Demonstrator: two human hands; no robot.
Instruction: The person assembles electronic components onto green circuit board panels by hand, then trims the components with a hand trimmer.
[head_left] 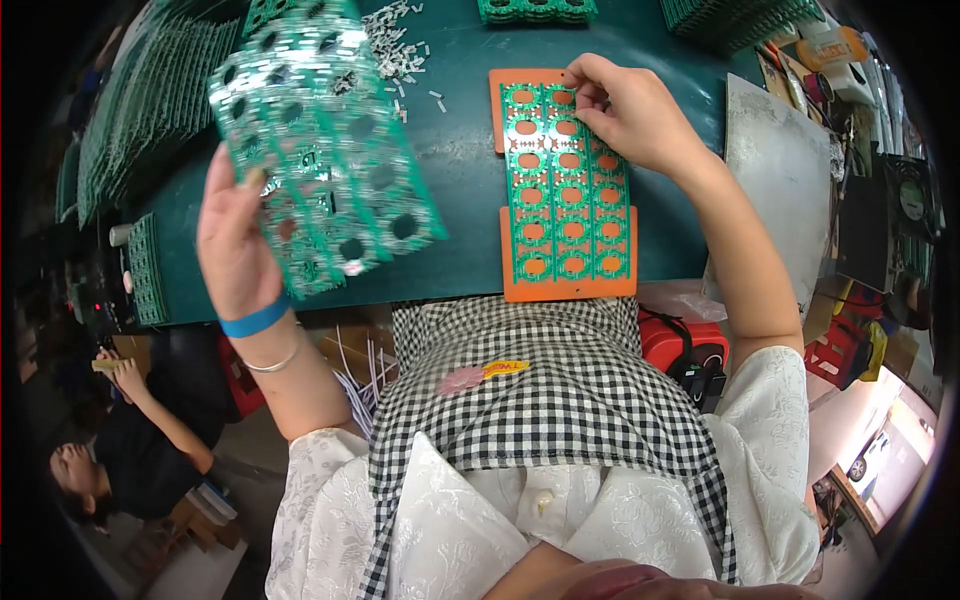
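My left hand [236, 240] grips the edge of a green circuit board panel [335, 190], lifted and tilted above the table's left half and smeared by motion. Another green circuit board panel [548, 180], with rows of oval cut-outs, lies flat on an orange plate [570, 291] right of the middle. At that panel's upper right, my right hand [640, 115] is closed, thumb and fingertips pinched together near the board. Whatever its fingertips may hold is too small or hidden to make out.
Small white parts [395, 45] lie scattered on the dark green table [455, 150]. Stacked green boards stand at the far left [150, 100], back middle [537, 10] and back right [735, 20]. A grey metal sheet [775, 170] lies on the right. Another person [150, 450] sits at lower left.
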